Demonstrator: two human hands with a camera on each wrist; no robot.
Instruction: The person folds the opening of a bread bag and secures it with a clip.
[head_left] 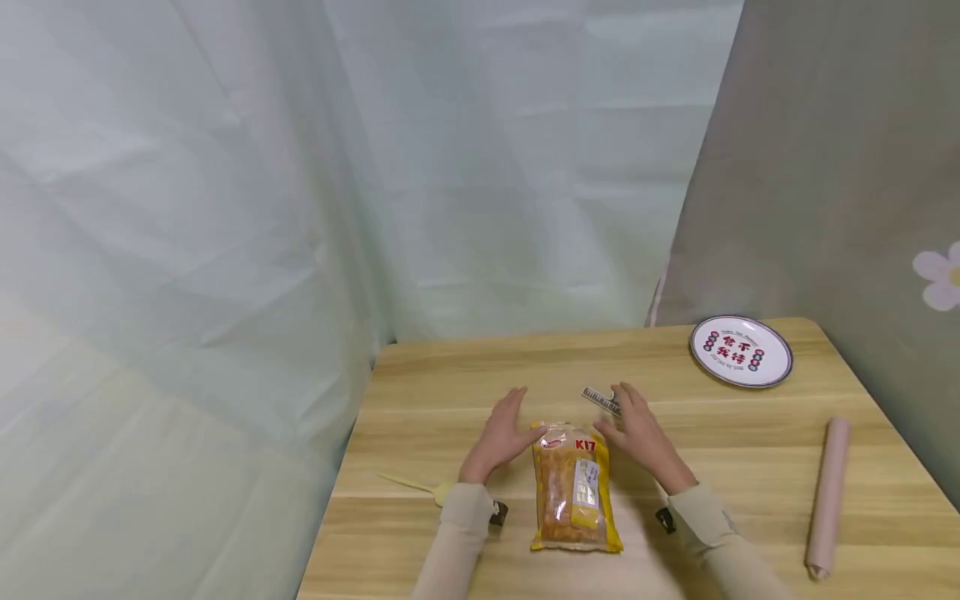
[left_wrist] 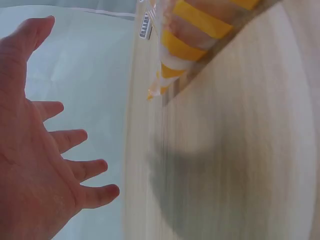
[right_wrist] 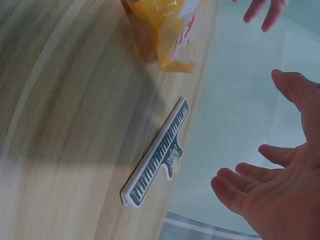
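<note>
A yellow and clear bag of bread (head_left: 558, 492) lies on the wooden table between my two hands. My left hand (head_left: 501, 440) is at the bag's upper left corner, fingers spread and holding nothing. On the other side my right hand (head_left: 647, 437) reaches toward the upper right corner, fingers straight and thumb apart. A clip with a piano-key pattern (right_wrist: 159, 155) lies flat on the table beyond the bag, partly covered by the right fingers in the head view. The left wrist view shows the bag's striped side (left_wrist: 195, 30) beside the open palm.
A white plate with red lettering (head_left: 741, 351) sits at the back right. A rolled pink mat (head_left: 828, 500) lies along the right side. A pale yellow long-handled utensil (head_left: 412, 483) is by the left sleeve. Hanging cloth (head_left: 510, 167) stands behind the table.
</note>
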